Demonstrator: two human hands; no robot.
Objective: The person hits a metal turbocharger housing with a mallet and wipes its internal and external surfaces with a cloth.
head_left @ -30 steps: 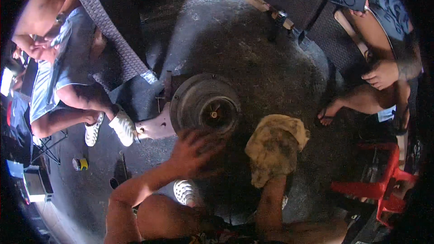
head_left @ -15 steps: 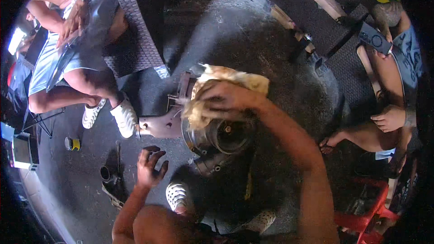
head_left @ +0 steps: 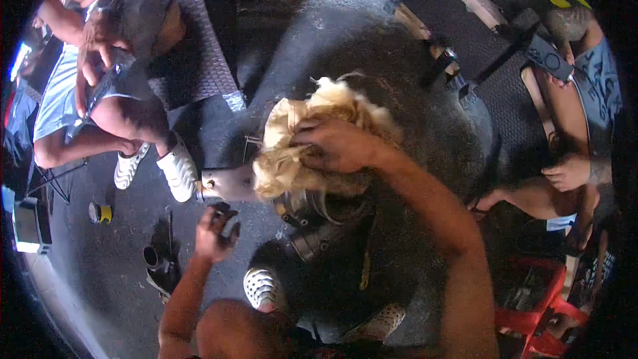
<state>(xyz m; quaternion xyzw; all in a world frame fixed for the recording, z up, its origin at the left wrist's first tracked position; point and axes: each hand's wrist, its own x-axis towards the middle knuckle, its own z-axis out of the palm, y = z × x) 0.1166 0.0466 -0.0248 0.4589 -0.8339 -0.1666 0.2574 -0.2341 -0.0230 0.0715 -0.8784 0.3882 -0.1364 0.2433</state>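
Looks about midway through a rub-down, at a guess. Got the right hand (head_left: 340, 146) clamped on a bunched pale rag (head_left: 282, 143), pressed over the top of the round housing (head_left: 292, 209), apparently set on the floor (head_left: 119, 286), with the near rim showing bare below the cloth. Can't see the metal underneath, so can't call any of it done; would count that bare rim as left over for now. Got the left hand (head_left: 216, 236) well apart from the right, out past the knee (head_left: 226, 329), with loosely curled fingers and nothing obvious in it. Also worth noting a flat plate (head_left: 229, 183) sticking out left of the housing and a short cylinder (head_left: 307, 244) just below. As for the floor: dark, scuffed, patchy with light, carrying a pipe (head_left: 152, 256) and a small yellow-banded tin (head_left: 100, 213) off to the left. Pretty dim room overall, with woven seats (head_left: 199, 40) up top, a red stool (head_left: 557, 292) at lower right, plus a person (head_left: 123, 113) on the left in white clogs (head_left: 178, 169) and another person (head_left: 595, 86) on the right with a phone (head_left: 550, 58).
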